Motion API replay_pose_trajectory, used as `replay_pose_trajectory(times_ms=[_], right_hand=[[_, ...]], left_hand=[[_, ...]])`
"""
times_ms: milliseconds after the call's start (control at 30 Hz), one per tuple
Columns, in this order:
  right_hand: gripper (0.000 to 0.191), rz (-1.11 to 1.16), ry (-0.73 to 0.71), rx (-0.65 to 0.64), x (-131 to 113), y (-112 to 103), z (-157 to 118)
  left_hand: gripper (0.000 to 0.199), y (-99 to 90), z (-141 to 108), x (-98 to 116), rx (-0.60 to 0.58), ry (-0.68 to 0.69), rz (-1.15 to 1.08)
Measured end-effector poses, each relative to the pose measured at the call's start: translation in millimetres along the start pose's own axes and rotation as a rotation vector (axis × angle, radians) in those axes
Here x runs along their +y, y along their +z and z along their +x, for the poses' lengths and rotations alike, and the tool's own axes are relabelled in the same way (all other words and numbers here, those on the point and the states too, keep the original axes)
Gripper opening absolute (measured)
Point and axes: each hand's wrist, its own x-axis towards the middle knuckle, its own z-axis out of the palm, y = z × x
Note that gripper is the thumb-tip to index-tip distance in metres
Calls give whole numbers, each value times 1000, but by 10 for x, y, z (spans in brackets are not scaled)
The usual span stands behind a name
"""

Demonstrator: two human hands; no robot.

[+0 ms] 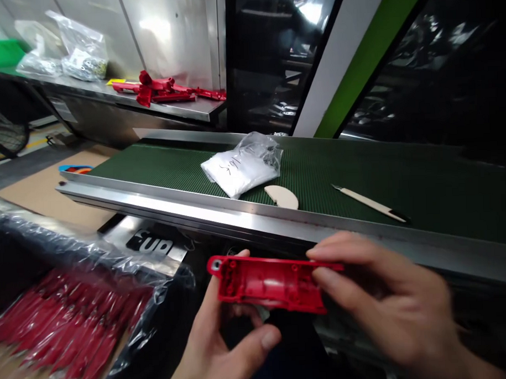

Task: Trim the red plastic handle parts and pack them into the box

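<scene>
A red plastic shell (273, 281), its hollow ribbed inside facing me, is held in front of the conveyor's metal edge. My left hand (228, 328) supports its left end from behind and below, the thumb apart from the part. The thumb and fingers of my right hand (385, 295) pinch its right end. A small metal ring (216, 265) sits in the round lug at the shell's left end. On the green ribbed belt (161, 166) lie a white plastic bag (239, 168) with handwriting, a cream rounded disc piece (283, 197) and a thin pale-handled tool (372, 203).
An open box lined with clear plastic (127, 266) holds several wrapped red parts (71, 328) at the lower left. More red parts (162, 89) and bags of hardware (84, 60) rest on a metal shelf (196, 108) behind the belt.
</scene>
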Motion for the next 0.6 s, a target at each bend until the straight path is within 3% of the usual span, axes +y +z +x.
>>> replay_pose_trajectory(times_ms=[67, 167, 233, 333, 467, 600], right_hand=[[13, 189, 136, -136, 5, 143, -43], [10, 354, 260, -348, 12, 297, 4], [12, 302, 193, -394, -6, 361, 60], [13, 220, 49, -349, -29, 426, 126], [15, 157, -123, -321, -18, 492, 173], [25, 121, -211, -446, -37, 536, 181]], left_hand=[[72, 34, -6, 49, 58, -67, -136], [55, -10, 38, 123, 98, -81, -275], [48, -70, 67, 162, 129, -130, -344], [50, -158, 63, 179, 148, -223, -474], [54, -260, 29, 105, 35, -140, -560], [43, -327, 20, 50, 41, -101, -600]])
